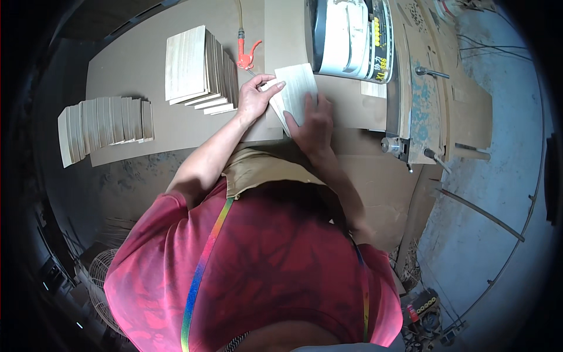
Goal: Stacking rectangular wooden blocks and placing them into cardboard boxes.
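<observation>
Several thin, pale wooden boards [298, 81], slightly fanned, are held over the front edge of the worktable. My left hand [255, 101] grips their left edge, with the thumb on top and the fingers bent behind. My right hand [315, 124] holds the right and near sides, its thumb at the near edge; its fingers are blurred by motion. Just beyond my left hand lies a red air blow gun [246, 57] on a hose. To its left stands a leaning stack of similar boards [186, 66].
A curved row of boards [105, 124] stands at the table's left end. Beyond my right hand is a large white bucket [347, 38] with a dark label. A worn bench with metal clamps [431, 72] runs along the right. The brown table [141, 82] lies under the stacks.
</observation>
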Demonstrator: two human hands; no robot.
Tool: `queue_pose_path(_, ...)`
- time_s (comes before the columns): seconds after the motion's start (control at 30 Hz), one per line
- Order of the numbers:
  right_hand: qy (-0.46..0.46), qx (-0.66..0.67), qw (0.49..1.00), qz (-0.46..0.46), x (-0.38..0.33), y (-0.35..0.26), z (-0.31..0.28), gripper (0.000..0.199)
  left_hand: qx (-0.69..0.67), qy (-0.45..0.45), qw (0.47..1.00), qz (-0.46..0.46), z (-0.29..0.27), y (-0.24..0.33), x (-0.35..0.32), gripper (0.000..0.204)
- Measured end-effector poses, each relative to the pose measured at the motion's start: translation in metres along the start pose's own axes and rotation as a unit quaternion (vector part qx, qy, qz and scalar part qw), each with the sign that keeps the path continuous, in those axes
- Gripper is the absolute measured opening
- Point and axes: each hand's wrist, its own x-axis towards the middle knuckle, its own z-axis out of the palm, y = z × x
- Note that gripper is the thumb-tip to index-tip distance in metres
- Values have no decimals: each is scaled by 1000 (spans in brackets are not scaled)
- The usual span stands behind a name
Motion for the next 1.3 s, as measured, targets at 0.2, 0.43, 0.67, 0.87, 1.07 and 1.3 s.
queue_pose_path(0.2, 52, -5, 998, 20, -65, 58, -49, 62, -46, -11, 998, -38, -13, -9, -1, 44)
queue_pose_path(0.43, 163, -206, 964, 34, -26, 142, -22, 47, -60, -117, 991, 1, -36, 5, -4, 47)
queue_pose_path(0.67, 51, -7, 996, 72, 41, 85, -9, 47, -26, -17, 999, 3, -10, -3, 2, 48)
queue_pose_path(0.87, 27, 3, 999, -21, 0, 2, -5, 55, -17, -4, 999, 51, 1, -17, 11, 46)
queue_pose_path(1.07, 60, 66, 995, -34, -19, 12, -23, 53, -65, -50, 996, -22, -8, 0, -3, 43)
queue_pose_path(1.3, 55, 150, 987, -11, -25, -3, -18, 49, -95, -64, 992, -55, -21, 17, -20, 48)
